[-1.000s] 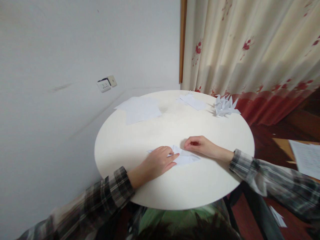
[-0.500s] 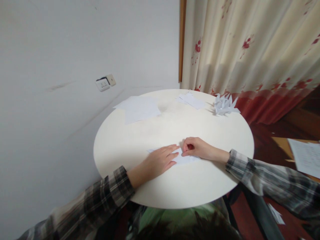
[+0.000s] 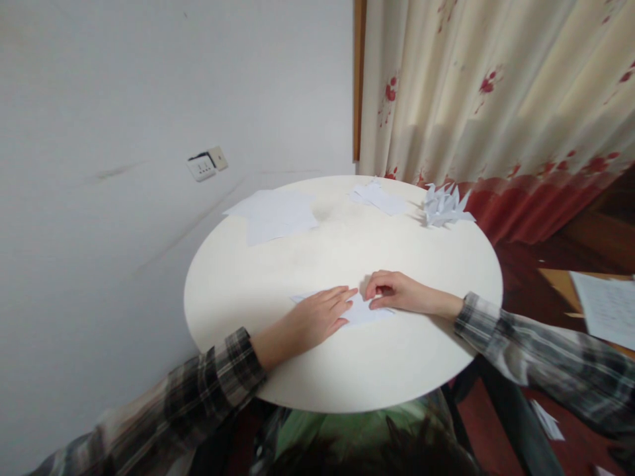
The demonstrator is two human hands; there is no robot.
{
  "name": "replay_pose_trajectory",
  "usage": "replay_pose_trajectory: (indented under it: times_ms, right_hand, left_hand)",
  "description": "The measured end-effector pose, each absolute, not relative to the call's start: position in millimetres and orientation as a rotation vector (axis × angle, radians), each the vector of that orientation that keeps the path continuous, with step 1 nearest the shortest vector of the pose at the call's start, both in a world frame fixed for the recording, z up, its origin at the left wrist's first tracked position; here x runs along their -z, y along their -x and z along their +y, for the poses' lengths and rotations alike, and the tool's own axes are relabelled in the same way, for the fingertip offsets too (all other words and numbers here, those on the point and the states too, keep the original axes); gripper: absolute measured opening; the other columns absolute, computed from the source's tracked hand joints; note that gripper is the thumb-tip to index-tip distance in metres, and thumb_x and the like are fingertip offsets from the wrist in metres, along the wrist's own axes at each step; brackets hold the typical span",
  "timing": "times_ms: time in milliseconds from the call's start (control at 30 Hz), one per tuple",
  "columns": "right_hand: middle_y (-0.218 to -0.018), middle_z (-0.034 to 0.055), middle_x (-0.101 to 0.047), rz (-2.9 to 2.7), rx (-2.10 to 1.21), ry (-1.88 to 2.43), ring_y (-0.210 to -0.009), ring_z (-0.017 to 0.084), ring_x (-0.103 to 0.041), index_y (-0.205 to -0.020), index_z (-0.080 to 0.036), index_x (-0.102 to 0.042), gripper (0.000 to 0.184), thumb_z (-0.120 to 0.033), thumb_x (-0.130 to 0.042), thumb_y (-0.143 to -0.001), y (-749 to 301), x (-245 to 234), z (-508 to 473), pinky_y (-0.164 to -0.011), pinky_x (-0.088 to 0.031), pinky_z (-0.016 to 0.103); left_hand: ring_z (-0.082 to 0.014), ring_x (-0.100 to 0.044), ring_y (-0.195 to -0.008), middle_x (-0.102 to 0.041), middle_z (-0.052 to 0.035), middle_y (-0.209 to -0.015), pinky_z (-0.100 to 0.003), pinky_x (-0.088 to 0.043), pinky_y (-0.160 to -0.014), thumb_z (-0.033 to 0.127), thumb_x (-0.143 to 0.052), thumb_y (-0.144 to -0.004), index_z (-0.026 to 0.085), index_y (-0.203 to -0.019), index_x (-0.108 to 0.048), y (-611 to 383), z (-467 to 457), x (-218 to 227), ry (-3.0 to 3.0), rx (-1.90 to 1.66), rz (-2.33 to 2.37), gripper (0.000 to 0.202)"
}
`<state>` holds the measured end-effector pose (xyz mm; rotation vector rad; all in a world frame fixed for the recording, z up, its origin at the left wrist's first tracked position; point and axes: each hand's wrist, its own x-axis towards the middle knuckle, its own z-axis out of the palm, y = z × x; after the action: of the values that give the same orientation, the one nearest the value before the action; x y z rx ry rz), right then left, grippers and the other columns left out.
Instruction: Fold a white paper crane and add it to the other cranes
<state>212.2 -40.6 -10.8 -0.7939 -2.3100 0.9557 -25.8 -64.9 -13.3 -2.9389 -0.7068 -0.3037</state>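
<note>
A folded piece of white paper (image 3: 366,313) lies on the round white table in front of me, partly covered by my hands. My left hand (image 3: 317,320) rests flat across its left part, fingers stretched out to the right. At the paper's right part is my right hand (image 3: 391,291), its fingers curved and the thumb apart from them, with nothing visible between. Whether its fingertips touch the paper I cannot tell.
Larger white sheets (image 3: 280,215) lie at the table's back left, smaller paper pieces (image 3: 378,198) at the back. A cluster of folded paper shapes (image 3: 444,206) stands at the back right. Beyond the round table (image 3: 342,380) are a wall and a curtain (image 3: 446,119).
My right hand has shifted slightly to the right, and its thumb and fingers have parted. My left hand stays almost in place on the paper.
</note>
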Motion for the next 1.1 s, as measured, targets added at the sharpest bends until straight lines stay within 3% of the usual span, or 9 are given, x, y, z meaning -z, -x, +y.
replay_pose_trajectory:
  times_ms: [467,667,900,1100]
  right_hand:
    - [-0.088,0.0051,-0.062,-2.449,-0.753,0.650,-0.086,0.013,-0.054,-0.091,-0.015,-0.062,0.014,-0.025,-0.056,-0.084,-215.9,5.1,-43.7,-0.081,-0.043,0.030]
    - [-0.107,0.0088,-0.062,-2.471,-0.565,0.580,-0.102,0.015,-0.053,-0.103,-0.017,-0.063,0.022,-0.022,-0.046,-0.090,-224.3,8.4,-54.5,-0.092,-0.042,0.035]
    - [-0.121,0.0117,-0.058,-2.644,-0.183,0.617,-0.118,0.022,-0.046,-0.121,-0.014,-0.053,0.041,-0.035,-0.051,-0.086,-231.4,9.3,-71.7,-0.099,-0.039,0.040]
    - [-0.125,0.0105,-0.055,-2.727,-0.062,0.529,-0.119,0.021,-0.047,-0.120,-0.016,-0.055,0.036,-0.034,-0.047,-0.089,-229.5,11.3,-73.6,-0.099,-0.040,0.038]
  left_hand:
    - [-0.0238,-0.040,-0.125,-0.046,-0.0122,-0.133,-0.038,-0.038,-0.101,0.018,-0.039,-0.092,0.014,-0.126,-0.045,29.8,-60.6,15.4,2.934,0.303,-0.560,0.035]
    - [-0.0220,-0.032,-0.130,-0.040,-0.0105,-0.138,-0.036,-0.032,-0.106,0.019,-0.035,-0.094,0.011,-0.128,-0.042,29.6,-57.1,17.2,2.976,0.216,-0.554,0.036]
    - [-0.0201,-0.029,-0.132,-0.040,-0.0107,-0.138,-0.035,-0.030,-0.107,0.020,-0.033,-0.095,0.011,-0.126,-0.043,29.4,-49.9,18.9,3.002,0.236,-0.550,0.035]
    - [-0.0187,-0.029,-0.132,-0.043,-0.0093,-0.136,-0.035,-0.031,-0.107,0.020,-0.033,-0.095,0.012,-0.122,-0.048,31.9,-49.4,17.9,3.049,0.292,-0.542,0.032]
